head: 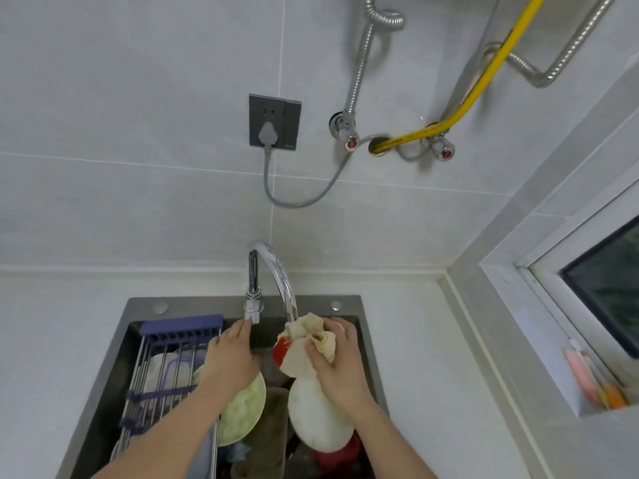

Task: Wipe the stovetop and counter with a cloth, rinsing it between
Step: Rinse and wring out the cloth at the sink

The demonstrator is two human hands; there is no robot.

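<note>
Bunching the cloth [313, 340] under the spout for rinsing, the right hand [337, 364] grips it while the left hand [230, 357], fingers fairly straight, apparently touches the tap handle [253, 307] at lower centre.

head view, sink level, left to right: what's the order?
Dish rack → left hand at the faucet handle → cloth bunched in right hand → bare counter → window sill.

Two bare forearms enter from six o'clock, sleeveless as far as the frame shows, ending in the left hand [230, 361] and right hand [340, 364], both without rings, watches, gloves or bracelets, with short, unpainted fingernails visible on the fingers.
</note>
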